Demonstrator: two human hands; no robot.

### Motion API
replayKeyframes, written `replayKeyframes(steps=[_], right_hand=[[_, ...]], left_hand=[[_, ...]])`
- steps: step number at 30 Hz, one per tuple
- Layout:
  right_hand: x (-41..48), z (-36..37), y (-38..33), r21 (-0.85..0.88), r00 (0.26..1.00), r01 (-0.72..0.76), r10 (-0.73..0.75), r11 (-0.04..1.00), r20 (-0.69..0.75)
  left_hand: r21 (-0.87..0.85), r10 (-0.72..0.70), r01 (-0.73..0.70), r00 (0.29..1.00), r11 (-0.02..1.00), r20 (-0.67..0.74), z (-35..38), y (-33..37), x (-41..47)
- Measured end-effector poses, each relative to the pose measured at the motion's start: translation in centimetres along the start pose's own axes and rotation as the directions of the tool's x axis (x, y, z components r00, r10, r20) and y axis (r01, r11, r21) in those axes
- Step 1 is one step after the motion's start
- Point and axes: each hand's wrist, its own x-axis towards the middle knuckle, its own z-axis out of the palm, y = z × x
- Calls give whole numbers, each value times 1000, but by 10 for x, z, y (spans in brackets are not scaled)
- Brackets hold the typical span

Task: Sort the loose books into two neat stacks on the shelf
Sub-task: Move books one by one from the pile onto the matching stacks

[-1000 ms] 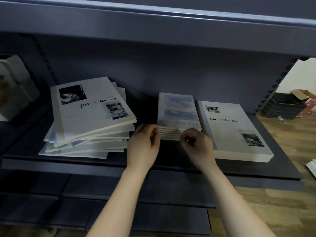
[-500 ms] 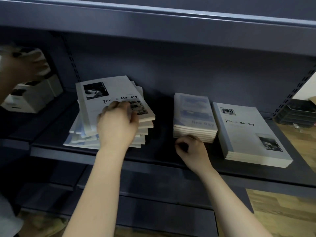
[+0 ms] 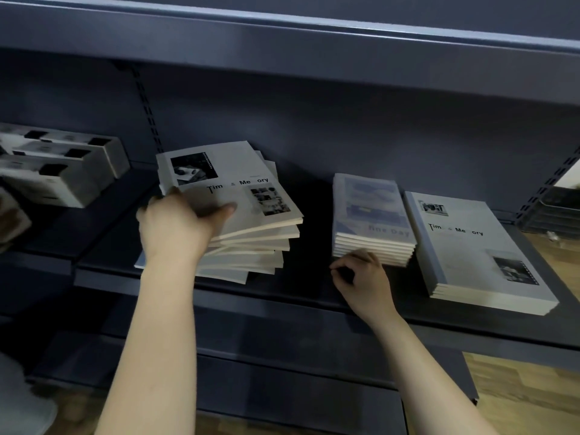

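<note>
A messy, fanned pile of several books [image 3: 254, 249] lies left of centre on the dark shelf [image 3: 314, 298]. Its top book [image 3: 226, 169] is white, titled "Time & Memory". My left hand [image 3: 175, 227] grips that top book at its near left corner, with the thumb lying across the cover. To the right stands a squared stack of bluish "Fine Day" books [image 3: 370, 208]. Beside it is a squared stack of "Time & Memory" books [image 3: 470, 246]. My right hand [image 3: 364, 281] rests on the shelf with loosely curled fingers against the front of the "Fine Day" stack, holding nothing.
White boxes [image 3: 62, 171] sit on the neighbouring shelf bay at the left. The upper shelf board [image 3: 282, 42] overhangs the books. Black trays [image 3: 552, 215] stand on the wooden floor [image 3: 518, 387] at the right. A lower shelf runs below my arms.
My left hand left the "Fine Day" stack, moved to the messy pile and took hold of its top book. My right hand stayed at the "Fine Day" stack. The view swung left.
</note>
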Motion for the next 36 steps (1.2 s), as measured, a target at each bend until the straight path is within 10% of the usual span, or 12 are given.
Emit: replayKeyframes(steps=[11,17,36], right_hand=[[-2,-2,0,-1,1000,9,-9,1000,-8],[-1,-1,3,-4,1000,24,-24,1000,10],[-4,-58,1,537,955,-280,289,796,70]], left_hand=[[-65,-173,180,980,981,102,-16,1,13],[-291,-54,53,999,955,7,-22,10,1],[-903,254,-112,967,415,-3,19,62,-70]])
